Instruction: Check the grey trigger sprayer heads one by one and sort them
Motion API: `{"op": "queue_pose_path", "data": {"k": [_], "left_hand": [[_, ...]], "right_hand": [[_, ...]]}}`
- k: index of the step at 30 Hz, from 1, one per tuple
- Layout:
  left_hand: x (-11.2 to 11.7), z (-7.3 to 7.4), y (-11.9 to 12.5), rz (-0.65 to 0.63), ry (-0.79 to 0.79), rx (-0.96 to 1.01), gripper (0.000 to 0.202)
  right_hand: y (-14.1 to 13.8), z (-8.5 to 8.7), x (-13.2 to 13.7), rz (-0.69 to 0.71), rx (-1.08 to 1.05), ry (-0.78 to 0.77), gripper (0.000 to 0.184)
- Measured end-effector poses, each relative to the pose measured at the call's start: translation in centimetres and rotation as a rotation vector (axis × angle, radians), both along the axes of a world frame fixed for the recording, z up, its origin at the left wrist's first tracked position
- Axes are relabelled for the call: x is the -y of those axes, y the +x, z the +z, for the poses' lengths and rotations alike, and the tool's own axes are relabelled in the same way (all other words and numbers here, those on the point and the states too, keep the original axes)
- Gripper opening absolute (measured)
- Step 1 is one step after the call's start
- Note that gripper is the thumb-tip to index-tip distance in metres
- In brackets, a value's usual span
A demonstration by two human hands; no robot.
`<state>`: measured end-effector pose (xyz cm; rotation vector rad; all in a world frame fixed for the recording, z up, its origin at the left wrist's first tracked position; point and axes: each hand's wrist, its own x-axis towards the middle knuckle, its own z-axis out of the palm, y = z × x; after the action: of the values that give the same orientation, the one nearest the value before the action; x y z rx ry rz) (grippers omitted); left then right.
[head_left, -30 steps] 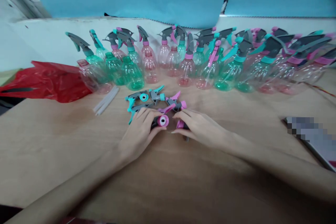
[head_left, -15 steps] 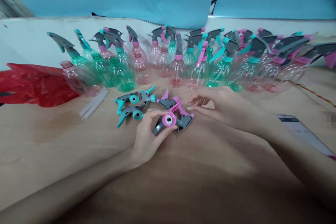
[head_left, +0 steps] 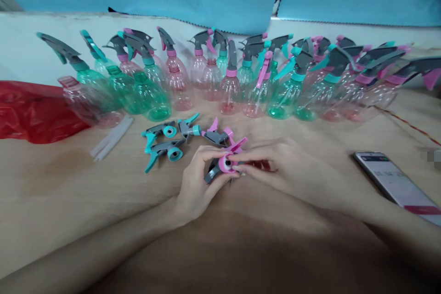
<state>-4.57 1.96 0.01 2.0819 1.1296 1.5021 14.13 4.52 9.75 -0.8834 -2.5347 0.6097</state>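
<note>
My left hand [head_left: 198, 181] grips a grey and pink spray head [head_left: 222, 165] just above the table, its round pink cap turned toward me. My right hand [head_left: 275, 167] is closed beside it, fingertips pinched at that pink cap; what they hold there, if anything, is too small to make out. Loose spray heads lie just behind my hands: teal and grey ones [head_left: 164, 142] to the left, a pink and grey one [head_left: 217, 135] in the middle.
Several pink and green spray bottles [head_left: 227, 87] stand in a row across the back of the wooden table [head_left: 69, 179]. White tubes [head_left: 112, 138] and a red plastic bag [head_left: 31, 110] lie at left. A phone [head_left: 396, 183] lies at right.
My right hand reached back toward the bottles, then returned to the pink cap of the spray head. My left hand lifted and turned that head. The camera shifted right.
</note>
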Motion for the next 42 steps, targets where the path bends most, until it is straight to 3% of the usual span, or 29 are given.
{"op": "queue_pose_path", "data": {"k": [8,19,25,36,42], "left_hand": [[0.7,0.4,-0.2,-0.097,0.075,-0.03,0.04],[0.6,0.6,-0.2,-0.141,0.04,-0.033,0.032],[0.7,0.8,-0.1,-0.154,0.021,-0.059,0.031],[0.4,0.9,-0.2,-0.126,-0.001,-0.087,0.024],[0.1,0.4,-0.2,-0.022,-0.082,0.022,0.033]], "right_hand": [[0.3,-0.5,-0.3,0.091,-0.048,-0.067,0.025],[-0.2,-0.2,-1.0,-0.032,-0.02,-0.009,0.007],[0.0,0.4,-1.2,0.099,0.072,0.0,0.008],[0.4,0.7,-1.2,0.184,0.125,0.061,0.015],[0.7,0.3,-1.0,0.008,-0.12,0.234,0.008]]}}
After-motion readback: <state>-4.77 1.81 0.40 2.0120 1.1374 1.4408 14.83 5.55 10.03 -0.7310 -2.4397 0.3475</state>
